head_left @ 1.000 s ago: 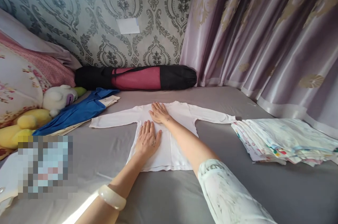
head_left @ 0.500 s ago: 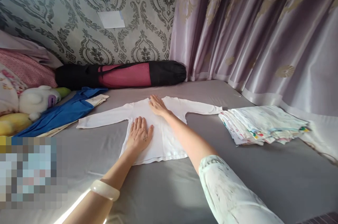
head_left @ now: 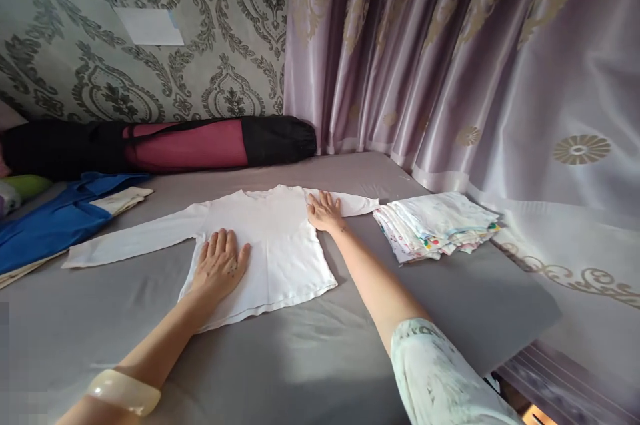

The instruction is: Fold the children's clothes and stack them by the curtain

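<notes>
A white long-sleeved shirt lies spread flat on the grey bed sheet, sleeves stretched to both sides. My left hand rests palm down on the shirt's lower left body, fingers apart. My right hand lies flat at the shirt's right shoulder, where the right sleeve begins, fingers stretched out. Neither hand holds anything. A pale bangle sits on my left wrist.
A stack of folded printed cloths lies just right of the shirt. A black and maroon roll bag lies along the patterned wall. Blue cloth is at the left. Mauve curtains hang at the right, and the bed's edge shows at the lower right.
My right hand slid from the shirt's collar area rightward to the right shoulder. My left hand stayed on the lower body. The view turned to the right.
</notes>
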`<state>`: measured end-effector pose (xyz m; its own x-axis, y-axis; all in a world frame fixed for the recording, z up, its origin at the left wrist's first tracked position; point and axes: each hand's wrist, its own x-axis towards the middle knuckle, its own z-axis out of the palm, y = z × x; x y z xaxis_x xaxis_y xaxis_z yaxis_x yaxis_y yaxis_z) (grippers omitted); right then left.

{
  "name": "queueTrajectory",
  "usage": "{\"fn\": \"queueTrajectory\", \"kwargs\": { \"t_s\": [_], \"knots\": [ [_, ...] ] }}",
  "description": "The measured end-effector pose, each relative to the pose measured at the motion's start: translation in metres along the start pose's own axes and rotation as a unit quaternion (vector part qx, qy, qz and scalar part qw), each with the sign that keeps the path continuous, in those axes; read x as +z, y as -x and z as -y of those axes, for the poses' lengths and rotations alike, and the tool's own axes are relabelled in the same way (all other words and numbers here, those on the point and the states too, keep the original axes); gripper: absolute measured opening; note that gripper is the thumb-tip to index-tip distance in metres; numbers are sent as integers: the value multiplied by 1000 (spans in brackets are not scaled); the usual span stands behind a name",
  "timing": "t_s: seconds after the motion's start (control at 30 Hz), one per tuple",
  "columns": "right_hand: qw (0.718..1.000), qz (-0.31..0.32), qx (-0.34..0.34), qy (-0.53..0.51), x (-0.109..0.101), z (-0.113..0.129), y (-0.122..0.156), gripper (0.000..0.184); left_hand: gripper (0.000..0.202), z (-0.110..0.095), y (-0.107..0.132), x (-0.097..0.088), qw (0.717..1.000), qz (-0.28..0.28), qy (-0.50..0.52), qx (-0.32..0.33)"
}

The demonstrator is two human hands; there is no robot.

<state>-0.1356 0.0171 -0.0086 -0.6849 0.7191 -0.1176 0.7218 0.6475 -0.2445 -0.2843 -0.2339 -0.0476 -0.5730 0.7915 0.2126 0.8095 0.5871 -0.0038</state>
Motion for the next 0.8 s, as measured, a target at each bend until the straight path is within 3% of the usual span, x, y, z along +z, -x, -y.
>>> {"fn": "queueTrajectory", "kwargs": {
  "t_s": [0.13,0.27,0.33,0.43,0.53,0.63,0.8],
  "knots": [
    [1000,-15,-4,-2,5,0,0,57,69,0,-2,-9,999,29,-10,9],
    [998,13,-13,-54,-8,-8,-7,57,61,-1,-13,-32,995,95,1,24],
    [997,-22,-2,-74,-20,-19,-10,53,56,-1,-23,-44,991,135,4,6],
    [990,-123,65,-33,-35,-46,-13,45,54,-3,-43,-53,987,157,-4,-33],
    [973,-147,180,6,-39,-71,-12,41,46,-12,-64,-51,991,131,14,-32],
    [956,-127,262,13,-37,-83,-12,43,37,-33,-84,-41,992,93,74,35],
    [955,-118,271,7,-40,-81,-10,42,38,-77,-114,-19,971,82,177,139]
  ]
}}
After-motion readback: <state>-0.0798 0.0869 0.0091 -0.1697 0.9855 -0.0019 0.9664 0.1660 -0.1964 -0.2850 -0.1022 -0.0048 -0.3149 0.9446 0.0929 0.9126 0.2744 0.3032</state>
